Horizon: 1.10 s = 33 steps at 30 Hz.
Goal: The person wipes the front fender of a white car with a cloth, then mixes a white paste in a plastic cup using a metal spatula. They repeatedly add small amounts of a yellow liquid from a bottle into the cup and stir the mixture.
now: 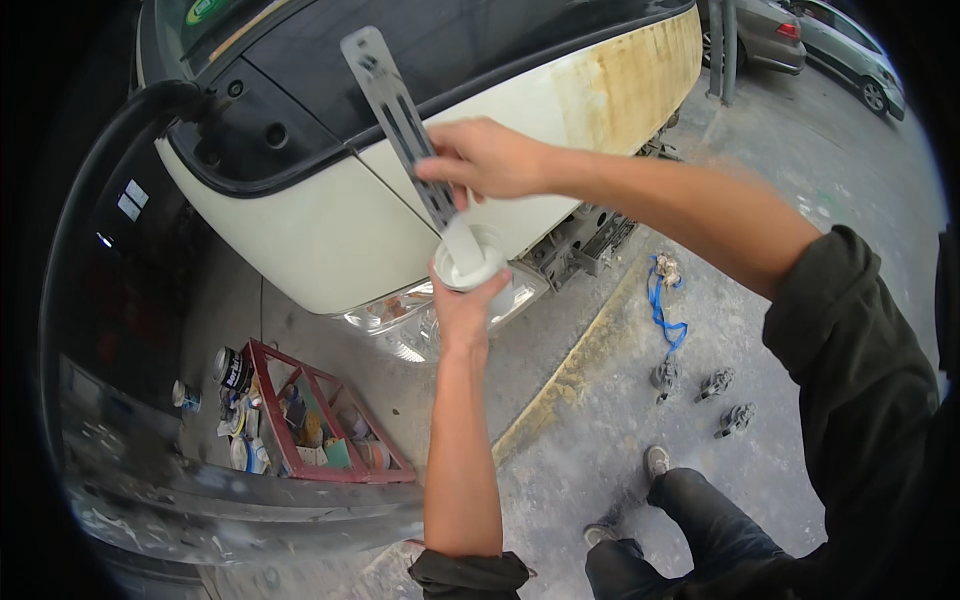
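Note:
My left hand (463, 312) is closed around a white cup (497, 272), held up in front of the vehicle. Above it, my right hand (490, 158) grips a long slotted paint stirring stick (372, 68) partway along its length. The stick leans to the upper left, and its whitish lower end reaches into the cup. White material shows inside the cup; how full it is cannot be made out. Some of my right fingers are hidden behind the stick.
The white front panel (300, 240) of a large vehicle stands close ahead, its headlight (400, 318) below. At lower left is a red metal frame (330, 472) with cans and supplies. Air tools (737, 420) and a blue strap (660, 310) lie on the floor; cars (850, 50) stand far right.

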Motion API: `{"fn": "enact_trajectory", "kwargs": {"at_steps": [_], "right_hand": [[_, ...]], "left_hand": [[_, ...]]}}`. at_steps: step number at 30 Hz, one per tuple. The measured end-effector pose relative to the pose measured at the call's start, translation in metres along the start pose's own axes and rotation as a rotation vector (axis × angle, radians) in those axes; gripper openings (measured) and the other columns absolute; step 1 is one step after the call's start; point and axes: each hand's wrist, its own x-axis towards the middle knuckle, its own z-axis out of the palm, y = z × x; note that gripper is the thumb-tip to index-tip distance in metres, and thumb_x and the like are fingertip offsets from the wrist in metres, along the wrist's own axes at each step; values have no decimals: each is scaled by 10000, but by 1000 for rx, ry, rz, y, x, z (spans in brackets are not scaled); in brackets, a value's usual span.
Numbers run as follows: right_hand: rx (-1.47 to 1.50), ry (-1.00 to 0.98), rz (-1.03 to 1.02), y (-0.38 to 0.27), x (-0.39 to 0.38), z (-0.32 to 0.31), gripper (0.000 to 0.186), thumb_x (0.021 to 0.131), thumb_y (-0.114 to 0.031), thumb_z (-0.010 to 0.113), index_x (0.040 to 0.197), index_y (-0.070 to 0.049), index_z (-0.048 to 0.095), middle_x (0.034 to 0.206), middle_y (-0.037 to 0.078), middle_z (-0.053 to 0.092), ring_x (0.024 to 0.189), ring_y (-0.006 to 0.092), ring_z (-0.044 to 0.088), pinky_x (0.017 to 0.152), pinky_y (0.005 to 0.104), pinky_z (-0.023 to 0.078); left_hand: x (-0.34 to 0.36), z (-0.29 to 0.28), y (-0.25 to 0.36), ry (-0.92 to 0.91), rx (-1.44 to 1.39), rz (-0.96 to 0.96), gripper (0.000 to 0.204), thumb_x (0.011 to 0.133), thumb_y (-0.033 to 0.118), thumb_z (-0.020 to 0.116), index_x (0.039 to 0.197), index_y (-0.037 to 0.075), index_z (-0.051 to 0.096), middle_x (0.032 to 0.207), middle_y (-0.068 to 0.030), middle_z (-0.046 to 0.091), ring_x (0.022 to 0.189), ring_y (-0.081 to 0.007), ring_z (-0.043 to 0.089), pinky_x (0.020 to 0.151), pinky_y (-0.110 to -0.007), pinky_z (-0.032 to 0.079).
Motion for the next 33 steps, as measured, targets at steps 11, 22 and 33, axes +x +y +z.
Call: {"fn": "enact_trajectory", "kwargs": {"at_steps": [11, 22, 33], "right_hand": [[-79, -146, 335, 35, -255, 95, 215, 947, -267, 622, 956, -66, 544, 696, 179, 602, 684, 419, 605, 590, 488, 450], [733, 429, 782, 171, -403, 207, 197, 1000, -249, 591, 969, -55, 608, 928, 54, 697, 578, 89, 570, 521, 254, 447], [486, 533, 1508, 369, -778, 336, 347, 1009, -334, 513, 1010, -22, 665, 891, 58, 724, 630, 110, 614, 540, 284, 491]], "left_hand": [[-213, -6, -177, -213, 143, -257, 831, 678, 6, 851, 1364, 86, 388, 1270, -60, 555, 1180, -181, 560, 993, -346, 472], [-307, -18, -353, -221, 104, -441, 831, 730, 35, 828, 1402, 117, 345, 1334, -106, 507, 1231, -222, 528, 1000, -427, 481], [-252, -17, -526, -87, 79, -331, 1096, 638, -96, 846, 1520, 43, 211, 1397, -136, 461, 1295, -270, 467, 1069, -431, 423]]}}
